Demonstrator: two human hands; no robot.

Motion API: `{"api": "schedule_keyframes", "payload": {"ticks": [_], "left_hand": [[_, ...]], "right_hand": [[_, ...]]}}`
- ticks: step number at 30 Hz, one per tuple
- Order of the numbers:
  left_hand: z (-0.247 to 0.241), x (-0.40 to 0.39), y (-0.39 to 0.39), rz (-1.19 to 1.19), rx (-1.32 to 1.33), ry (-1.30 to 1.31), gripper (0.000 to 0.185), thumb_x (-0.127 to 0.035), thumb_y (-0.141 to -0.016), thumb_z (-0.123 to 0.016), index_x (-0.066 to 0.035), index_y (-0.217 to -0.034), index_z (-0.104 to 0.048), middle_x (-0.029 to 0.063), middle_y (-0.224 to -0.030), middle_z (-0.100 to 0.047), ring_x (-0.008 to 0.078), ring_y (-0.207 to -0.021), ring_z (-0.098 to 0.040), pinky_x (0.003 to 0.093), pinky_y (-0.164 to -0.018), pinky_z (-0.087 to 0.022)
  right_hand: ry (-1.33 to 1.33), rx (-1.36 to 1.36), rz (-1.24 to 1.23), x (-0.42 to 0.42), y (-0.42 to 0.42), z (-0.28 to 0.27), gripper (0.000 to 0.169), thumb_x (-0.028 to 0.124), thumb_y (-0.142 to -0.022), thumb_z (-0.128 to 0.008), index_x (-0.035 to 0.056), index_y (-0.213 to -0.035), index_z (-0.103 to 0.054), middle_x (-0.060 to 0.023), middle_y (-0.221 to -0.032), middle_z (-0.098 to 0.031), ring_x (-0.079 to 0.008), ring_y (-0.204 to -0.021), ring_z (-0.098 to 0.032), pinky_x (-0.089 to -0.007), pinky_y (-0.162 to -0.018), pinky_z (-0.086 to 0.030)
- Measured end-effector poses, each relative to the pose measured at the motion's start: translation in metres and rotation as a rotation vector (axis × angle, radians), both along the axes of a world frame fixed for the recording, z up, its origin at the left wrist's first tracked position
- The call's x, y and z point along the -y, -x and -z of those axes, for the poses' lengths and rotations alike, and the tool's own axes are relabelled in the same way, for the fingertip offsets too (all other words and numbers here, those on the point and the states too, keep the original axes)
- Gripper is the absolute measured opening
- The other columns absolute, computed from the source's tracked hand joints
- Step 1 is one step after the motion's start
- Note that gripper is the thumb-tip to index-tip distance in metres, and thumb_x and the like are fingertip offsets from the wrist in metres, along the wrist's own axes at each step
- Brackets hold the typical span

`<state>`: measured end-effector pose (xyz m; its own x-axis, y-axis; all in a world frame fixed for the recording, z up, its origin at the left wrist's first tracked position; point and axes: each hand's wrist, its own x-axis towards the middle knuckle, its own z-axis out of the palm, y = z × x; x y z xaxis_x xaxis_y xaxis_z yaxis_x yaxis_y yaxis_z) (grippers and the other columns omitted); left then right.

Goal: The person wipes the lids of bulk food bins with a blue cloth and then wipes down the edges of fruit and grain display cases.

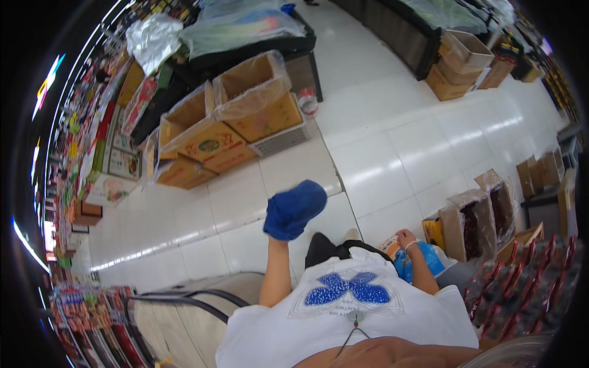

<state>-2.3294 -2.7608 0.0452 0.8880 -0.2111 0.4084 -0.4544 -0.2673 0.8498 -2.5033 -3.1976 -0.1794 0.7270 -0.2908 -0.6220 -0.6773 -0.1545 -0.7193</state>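
Note:
A blue cloth (297,209) covers my left hand, which is held out in front of me above the floor. The fingers are hidden under the cloth, so their pose does not show. My right hand (406,238) is low at my right side, with a pale band at its wrist. Its fingers are curled at the upper edge of a blue printed plastic bag (428,258), which lies partly behind my forearm. An orange and white printed part shows beside the fingers. Below me are my white T-shirt with a blue butterfly print and my dark trousers.
Cardboard boxes (257,117) lined with clear plastic stand ahead to the left, by a plastic-covered display stand (248,46). More open cartons (471,225) and red-edged packs (529,290) are at my right. A black-railed beige structure (184,317) is at my left.

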Motion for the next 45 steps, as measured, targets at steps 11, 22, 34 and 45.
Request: {"api": "schedule_keyframes", "payload": {"ticks": [11,22,34,45], "left_hand": [[-0.010,0.032,-0.088,0.057,-1.218,1.458,0.044,-0.041,-0.098,-0.033,-0.014,-0.129,-0.047,0.0097,-0.128,-0.054,0.0261,-0.120,-0.051,0.0499,-0.105,-0.035],[-0.003,-0.026,-0.221,0.112,0.310,-0.883,0.022,-0.016,-0.067,-0.068,-0.007,-0.085,-0.059,0.0111,-0.084,-0.059,0.0294,-0.075,-0.060,0.0381,-0.063,-0.049],[0.102,-0.131,-0.288,-0.158,-0.411,-0.309,0.016,-0.008,-0.072,-0.063,-0.011,-0.074,-0.048,0.0014,-0.070,-0.050,0.0145,-0.061,-0.051,0.0260,-0.047,-0.038],[0.000,0.028,-0.423,-0.085,-0.005,-0.338,0.024,-0.015,-0.053,-0.066,-0.006,-0.066,-0.049,0.0135,-0.071,-0.051,0.0345,-0.066,-0.051,0.0411,-0.058,-0.040]], "right_hand": [[-0.037,-0.082,-0.085,-0.060,-0.059,0.010,0.020,0.020,-0.087,-0.057,0.0027,-0.094,-0.064,-0.0069,-0.071,-0.063,-0.0151,-0.058,-0.059,-0.0274,-0.054,-0.049],[0.085,-0.433,-0.121,-0.102,-0.163,-0.027,0.030,0.027,-0.083,-0.057,0.0014,-0.093,-0.069,-0.0151,-0.088,-0.069,-0.0255,-0.085,-0.066,-0.0330,-0.080,-0.051],[0.029,-0.180,-0.252,-0.128,-0.343,0.011,0.022,0.023,-0.088,-0.056,0.0026,-0.091,-0.065,-0.0081,-0.071,-0.064,-0.0150,-0.062,-0.060,-0.0300,-0.058,-0.049],[0.113,-0.218,-0.300,0.005,-0.435,0.046,0.023,0.021,-0.084,-0.057,0.0011,-0.092,-0.064,-0.0117,-0.070,-0.064,-0.0212,-0.054,-0.059,-0.0343,-0.048,-0.049]]}}
